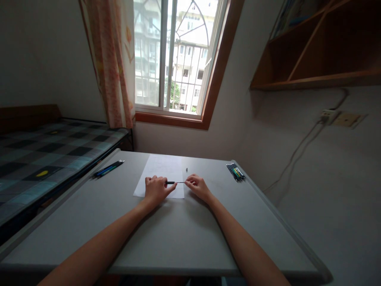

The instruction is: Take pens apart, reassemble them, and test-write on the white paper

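Note:
My left hand [156, 187] is closed around a dark pen barrel [170, 182] held level above a white sheet of paper [165, 163]. From the barrel's right end runs a thin dark rod [180, 182], which looks like a pen refill. The fingertips of my right hand [197, 186] pinch the far end of this rod. Just beyond my right hand, a small grey piece [186, 169] lies on the table; it is too small to make out.
On the pale table [166, 238], several pens [108, 169] lie at the left edge and a row of several more pens [235, 172] at the right. A checked bed [65, 151] stands to the left. Ahead is a window [175, 59]; a wooden shelf [312, 79] hangs at the right.

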The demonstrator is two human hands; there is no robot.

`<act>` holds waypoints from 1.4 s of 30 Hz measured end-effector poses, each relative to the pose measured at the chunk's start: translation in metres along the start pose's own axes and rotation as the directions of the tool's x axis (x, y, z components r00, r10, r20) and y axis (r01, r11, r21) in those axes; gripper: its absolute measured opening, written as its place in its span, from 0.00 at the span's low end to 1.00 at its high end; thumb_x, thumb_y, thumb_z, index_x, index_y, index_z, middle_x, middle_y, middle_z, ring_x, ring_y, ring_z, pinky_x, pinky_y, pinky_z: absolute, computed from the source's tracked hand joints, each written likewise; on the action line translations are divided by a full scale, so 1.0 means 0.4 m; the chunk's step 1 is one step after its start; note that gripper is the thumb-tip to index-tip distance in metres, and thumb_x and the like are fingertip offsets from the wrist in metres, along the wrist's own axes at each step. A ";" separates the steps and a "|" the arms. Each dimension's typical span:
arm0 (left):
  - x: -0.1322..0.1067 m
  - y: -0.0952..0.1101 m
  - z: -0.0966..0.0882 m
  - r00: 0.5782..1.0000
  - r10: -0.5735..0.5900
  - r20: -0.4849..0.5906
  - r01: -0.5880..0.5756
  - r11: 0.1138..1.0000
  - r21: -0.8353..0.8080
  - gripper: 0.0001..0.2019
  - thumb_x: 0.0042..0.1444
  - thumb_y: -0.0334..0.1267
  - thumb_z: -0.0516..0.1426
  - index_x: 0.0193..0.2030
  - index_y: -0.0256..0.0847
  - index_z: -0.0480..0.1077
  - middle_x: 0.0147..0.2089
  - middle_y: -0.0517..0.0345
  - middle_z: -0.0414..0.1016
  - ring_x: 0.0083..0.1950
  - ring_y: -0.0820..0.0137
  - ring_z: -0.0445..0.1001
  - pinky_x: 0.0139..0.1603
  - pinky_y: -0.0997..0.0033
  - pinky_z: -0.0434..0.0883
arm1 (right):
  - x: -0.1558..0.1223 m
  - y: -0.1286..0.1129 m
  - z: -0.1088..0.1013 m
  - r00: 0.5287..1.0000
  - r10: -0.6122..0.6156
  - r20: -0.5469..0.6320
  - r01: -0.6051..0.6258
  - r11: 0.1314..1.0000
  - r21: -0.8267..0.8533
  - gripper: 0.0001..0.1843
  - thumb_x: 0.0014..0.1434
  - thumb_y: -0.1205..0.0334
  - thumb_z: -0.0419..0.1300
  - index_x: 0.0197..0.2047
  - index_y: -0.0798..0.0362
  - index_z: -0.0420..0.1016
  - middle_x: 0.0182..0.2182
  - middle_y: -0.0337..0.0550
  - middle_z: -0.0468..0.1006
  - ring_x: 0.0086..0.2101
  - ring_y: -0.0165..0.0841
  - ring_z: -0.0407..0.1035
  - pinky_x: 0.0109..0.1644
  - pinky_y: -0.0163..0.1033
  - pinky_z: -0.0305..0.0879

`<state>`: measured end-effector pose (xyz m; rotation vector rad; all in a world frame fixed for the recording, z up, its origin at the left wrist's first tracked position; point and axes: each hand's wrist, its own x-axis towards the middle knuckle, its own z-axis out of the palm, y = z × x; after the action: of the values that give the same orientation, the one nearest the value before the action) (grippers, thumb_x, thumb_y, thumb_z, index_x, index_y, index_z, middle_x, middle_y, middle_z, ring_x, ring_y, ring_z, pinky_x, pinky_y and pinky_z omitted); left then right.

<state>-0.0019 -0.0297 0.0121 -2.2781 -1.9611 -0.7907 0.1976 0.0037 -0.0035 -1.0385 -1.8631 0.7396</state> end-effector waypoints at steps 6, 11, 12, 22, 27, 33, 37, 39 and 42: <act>0.001 -0.001 0.004 1.000 -0.008 0.019 0.008 1.000 0.009 0.27 0.50 0.61 0.45 0.21 0.40 0.68 0.26 0.52 0.73 0.36 0.62 0.67 0.42 0.60 0.52 | -0.001 -0.004 -0.003 1.000 -0.017 0.006 0.017 1.000 0.013 0.12 0.52 0.54 0.57 0.28 0.55 0.73 0.31 0.41 0.70 0.29 0.27 0.67 0.31 0.33 0.63; 0.002 -0.004 0.008 0.997 -0.028 0.067 0.027 0.999 0.019 0.29 0.50 0.63 0.43 0.20 0.40 0.68 0.24 0.52 0.72 0.32 0.64 0.68 0.41 0.62 0.53 | -0.001 -0.008 -0.004 1.000 -0.003 -0.001 0.003 0.999 0.035 0.11 0.50 0.55 0.58 0.28 0.55 0.73 0.32 0.41 0.70 0.29 0.28 0.67 0.31 0.33 0.63; 0.002 -0.004 0.009 0.997 -0.030 0.073 0.029 0.999 0.022 0.29 0.50 0.63 0.43 0.21 0.40 0.68 0.24 0.52 0.72 0.32 0.64 0.69 0.40 0.62 0.53 | -0.001 -0.008 -0.003 1.000 0.001 0.002 -0.001 0.999 0.041 0.11 0.50 0.55 0.59 0.28 0.55 0.73 0.32 0.41 0.70 0.29 0.28 0.67 0.31 0.33 0.63; 0.002 -0.003 0.002 0.995 -0.032 0.091 0.030 0.999 0.027 0.29 0.50 0.63 0.43 0.21 0.39 0.69 0.25 0.51 0.73 0.32 0.63 0.69 0.41 0.62 0.55 | -0.003 -0.007 -0.007 0.999 0.013 0.033 -0.015 0.997 0.076 0.10 0.49 0.56 0.59 0.29 0.55 0.73 0.32 0.41 0.70 0.29 0.27 0.66 0.31 0.33 0.63; 0.001 0.001 0.000 0.998 -0.017 0.054 0.016 1.000 0.023 0.28 0.50 0.62 0.44 0.21 0.40 0.69 0.26 0.51 0.72 0.35 0.62 0.68 0.41 0.61 0.54 | -0.004 -0.003 -0.004 0.997 0.029 0.066 -0.036 0.993 0.113 0.11 0.48 0.56 0.61 0.29 0.55 0.73 0.30 0.41 0.71 0.29 0.28 0.66 0.31 0.33 0.63; 0.000 0.007 -0.009 1.000 0.002 0.028 -0.002 1.000 0.017 0.28 0.51 0.62 0.44 0.21 0.39 0.68 0.27 0.51 0.73 0.36 0.61 0.67 0.41 0.60 0.54 | -0.003 -0.006 -0.002 0.996 0.061 0.058 -0.069 0.988 0.140 0.12 0.47 0.54 0.61 0.28 0.56 0.73 0.28 0.41 0.72 0.29 0.28 0.66 0.31 0.33 0.62; -0.002 0.009 -0.014 0.999 0.000 0.035 0.000 1.000 0.012 0.28 0.51 0.62 0.44 0.21 0.39 0.67 0.27 0.51 0.73 0.36 0.61 0.67 0.41 0.60 0.53 | -0.003 -0.006 -0.003 0.996 0.064 0.063 -0.072 0.989 0.131 0.13 0.47 0.53 0.61 0.29 0.55 0.73 0.28 0.41 0.73 0.29 0.29 0.67 0.31 0.33 0.63; -0.002 0.009 -0.014 0.999 -0.007 0.040 0.006 1.000 0.015 0.27 0.50 0.62 0.45 0.21 0.39 0.68 0.28 0.50 0.74 0.37 0.61 0.67 0.41 0.60 0.53 | -0.003 -0.006 -0.003 0.996 0.067 0.061 -0.075 0.989 0.128 0.13 0.47 0.53 0.61 0.29 0.55 0.73 0.28 0.41 0.73 0.29 0.29 0.67 0.31 0.34 0.63; -0.001 0.008 -0.011 0.999 0.006 0.033 -0.007 1.000 0.020 0.27 0.50 0.62 0.45 0.22 0.39 0.68 0.28 0.51 0.74 0.37 0.61 0.67 0.42 0.60 0.53 | -0.003 -0.010 -0.004 0.996 0.071 0.052 -0.077 0.990 0.118 0.12 0.48 0.53 0.61 0.29 0.55 0.73 0.28 0.41 0.73 0.29 0.29 0.67 0.31 0.34 0.63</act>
<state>-0.0005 -0.0324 0.0169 -2.2993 -1.9650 -0.7344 0.1977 0.0010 -0.0001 -1.0251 -1.8042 0.9163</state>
